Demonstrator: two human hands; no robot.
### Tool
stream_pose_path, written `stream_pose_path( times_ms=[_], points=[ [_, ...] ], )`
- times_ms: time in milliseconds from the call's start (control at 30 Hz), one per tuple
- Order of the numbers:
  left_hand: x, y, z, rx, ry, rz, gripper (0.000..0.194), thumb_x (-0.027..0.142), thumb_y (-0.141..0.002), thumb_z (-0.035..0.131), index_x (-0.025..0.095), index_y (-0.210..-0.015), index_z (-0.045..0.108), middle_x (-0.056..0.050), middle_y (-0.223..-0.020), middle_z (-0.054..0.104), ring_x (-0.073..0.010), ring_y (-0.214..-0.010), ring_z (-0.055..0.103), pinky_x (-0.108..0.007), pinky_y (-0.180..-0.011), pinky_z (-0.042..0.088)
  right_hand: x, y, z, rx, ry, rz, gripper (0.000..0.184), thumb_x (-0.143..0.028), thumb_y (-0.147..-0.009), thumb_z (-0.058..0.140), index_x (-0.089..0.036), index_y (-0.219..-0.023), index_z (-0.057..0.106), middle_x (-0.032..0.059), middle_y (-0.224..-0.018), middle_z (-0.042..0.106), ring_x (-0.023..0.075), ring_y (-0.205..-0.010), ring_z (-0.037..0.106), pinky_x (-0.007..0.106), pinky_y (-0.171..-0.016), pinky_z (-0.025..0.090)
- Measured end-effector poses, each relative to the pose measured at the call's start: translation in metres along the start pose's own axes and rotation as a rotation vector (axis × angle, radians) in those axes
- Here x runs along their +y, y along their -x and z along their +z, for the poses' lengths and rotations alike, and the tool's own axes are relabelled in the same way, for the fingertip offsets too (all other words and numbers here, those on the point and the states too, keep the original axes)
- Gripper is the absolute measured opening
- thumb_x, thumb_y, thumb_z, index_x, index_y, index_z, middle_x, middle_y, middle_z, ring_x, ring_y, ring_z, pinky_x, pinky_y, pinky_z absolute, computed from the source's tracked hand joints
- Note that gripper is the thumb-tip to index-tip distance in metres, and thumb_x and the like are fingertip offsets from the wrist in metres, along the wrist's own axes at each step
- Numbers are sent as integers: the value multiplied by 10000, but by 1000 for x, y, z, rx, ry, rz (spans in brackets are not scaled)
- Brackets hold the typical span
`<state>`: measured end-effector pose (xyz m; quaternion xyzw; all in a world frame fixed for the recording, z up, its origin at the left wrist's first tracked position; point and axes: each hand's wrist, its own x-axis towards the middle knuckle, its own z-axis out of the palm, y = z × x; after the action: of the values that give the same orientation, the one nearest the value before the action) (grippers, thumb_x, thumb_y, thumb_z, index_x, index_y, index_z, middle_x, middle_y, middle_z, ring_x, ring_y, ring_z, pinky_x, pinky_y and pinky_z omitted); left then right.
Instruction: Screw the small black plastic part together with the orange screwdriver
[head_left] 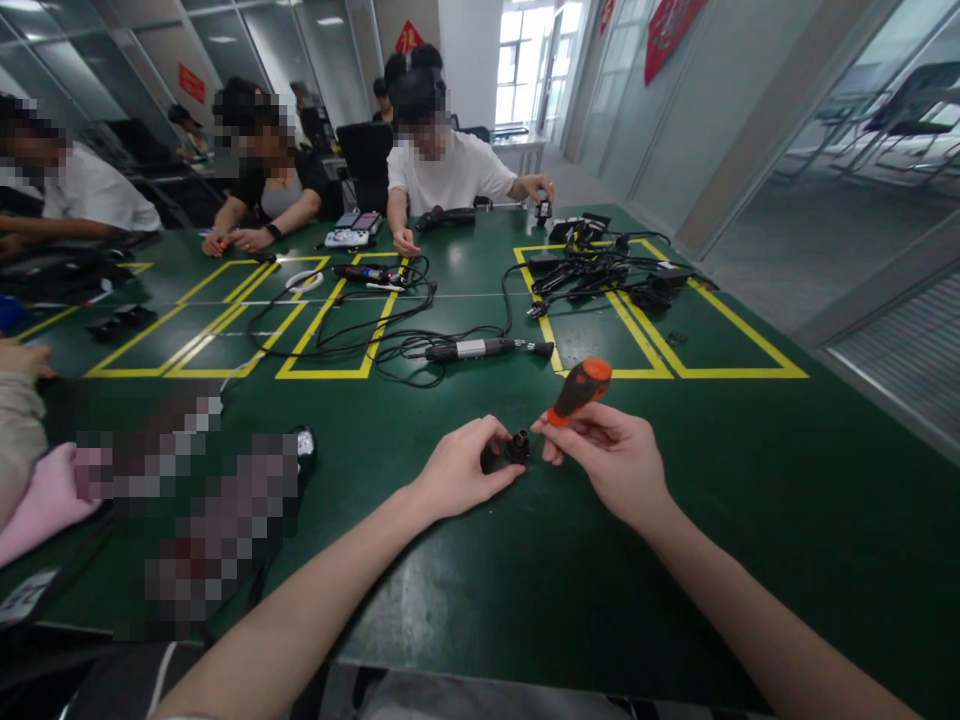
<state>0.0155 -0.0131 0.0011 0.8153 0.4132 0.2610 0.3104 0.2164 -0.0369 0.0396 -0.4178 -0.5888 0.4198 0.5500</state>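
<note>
My left hand (457, 468) is closed round a small black part (514, 448) and holds it against the green table (750, 480). My right hand (611, 458) grips a screwdriver with an orange and black handle (579, 390). The handle tilts up to the right, and its lower end points down at the black part. The tip is hidden between my fingers and the part. Both hands sit close together near the front middle of the table.
A black and silver power tool (480, 349) with tangled black cables (375, 335) lies beyond my hands inside yellow tape squares. More cables and black adapters (600, 265) lie at the right rear. Three people sit along the far and left sides. A pink sleeve (41, 500) rests at left.
</note>
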Motion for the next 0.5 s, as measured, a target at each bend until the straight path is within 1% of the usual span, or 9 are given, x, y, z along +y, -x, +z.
stream_pose_path(
  times_ms=[100,233,300,400,500],
  points=[
    [-3,1,2,-4,16,36,331,280,-871,744,205,-1171,626,-53,-1046,716,-206,-907,676,-311,-759,506,-1,1,0,-8,-9,-32,286,-477,-834,823,-202,-790,755,10,-648,685,151,-513,662,291,-501,616],
    [-7,0,4,7,-24,56,304,288,-863,763,196,-1138,670,-41,-965,709,-194,-848,663,-298,-745,506,3,3,0,23,-21,-37,293,-468,-818,840,-190,-781,755,29,-684,720,161,-537,684,301,-523,632],
    [-7,0,4,13,-28,62,307,284,-864,765,189,-1142,676,-41,-960,709,-187,-831,657,-292,-737,503,8,4,0,37,-45,-28,287,-462,-832,829,-186,-837,752,45,-715,755,171,-557,703,313,-547,645],
    [-7,-1,3,18,-35,63,307,287,-863,768,193,-1142,681,-38,-954,711,-182,-817,650,-287,-730,501,13,6,2,51,-79,-34,286,-456,-867,797,-191,-951,732,71,-822,796,176,-596,726,331,-584,662],
    [-6,-1,2,16,-32,67,309,294,-864,766,190,-1142,684,-39,-952,710,-181,-811,650,-285,-723,499,16,8,4,35,-89,-48,283,-433,-851,818,-201,-976,716,66,-859,797,176,-639,740,340,-646,673]
  ],
)
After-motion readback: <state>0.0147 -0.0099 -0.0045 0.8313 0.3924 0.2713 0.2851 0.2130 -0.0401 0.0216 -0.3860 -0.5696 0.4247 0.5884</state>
